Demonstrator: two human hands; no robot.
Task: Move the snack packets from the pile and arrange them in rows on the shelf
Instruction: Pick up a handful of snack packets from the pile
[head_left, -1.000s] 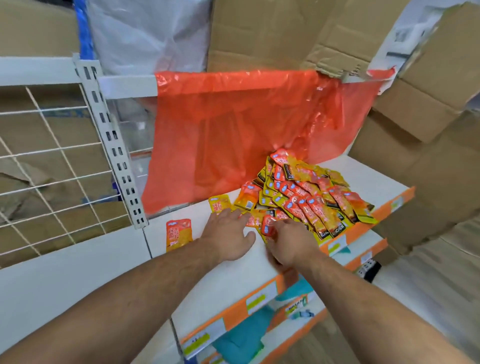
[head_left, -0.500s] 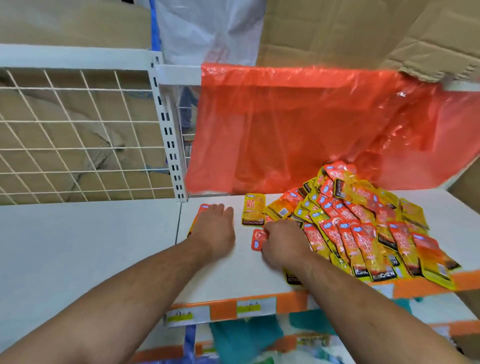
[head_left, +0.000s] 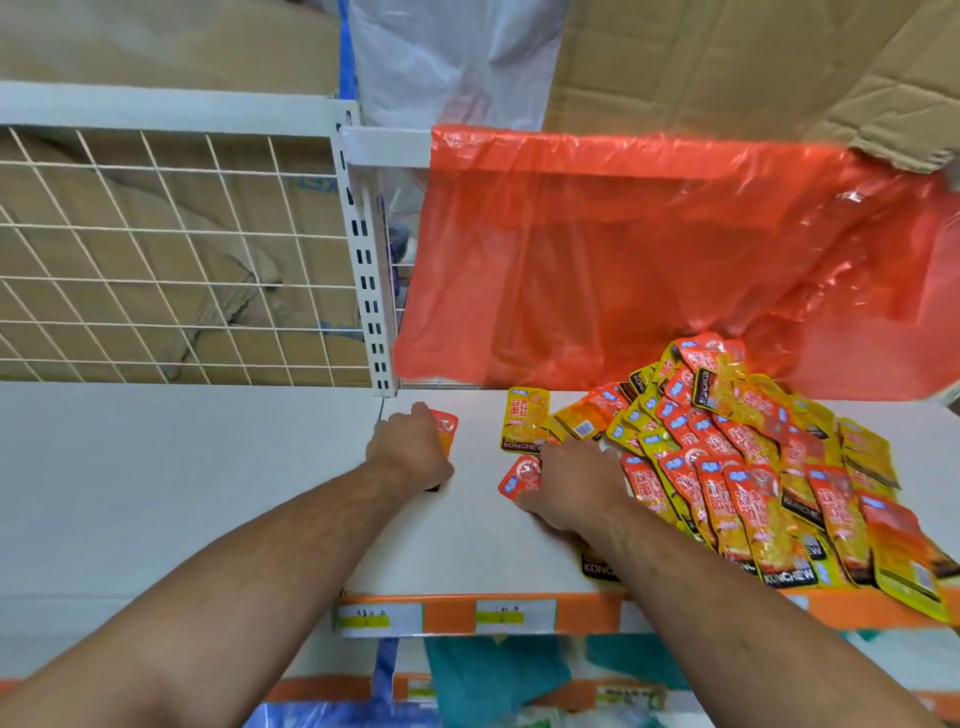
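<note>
Since a second ago the left hand (head_left: 410, 449) has left the edge of the heap and gone out to the far left of this shelf section, while the right hand (head_left: 576, 480) has stayed at the heap's near-left edge. Biggest in view is the white shelf (head_left: 208, 493), running the full width with an orange front strip. Above its right half hangs a red plastic bag (head_left: 649, 260), draped from the rail down to the shelf board, with brown cardboard (head_left: 701, 62) behind and over it. On the left a white wire mesh panel (head_left: 156, 249) backs the shelf, ending at a slotted upright post (head_left: 366, 270). The pile of snack packets (head_left: 753, 457), red, orange and yellow, sprawls over the right part of the shelf, some packets overhanging the front edge. The left hand lies knuckles up near the foot of the post, fingers curled down over an orange packet (head_left: 448, 428) that lies flat on the board, only its ends showing. The right hand has its fingers bent around a red packet (head_left: 521, 475) at the pile's margin, lifted at a tilt. A single yellow packet (head_left: 525, 421) lies flat just beyond it, between the two hands and beside the pile. Small white price labels (head_left: 382, 617) sit on the orange strip.
</note>
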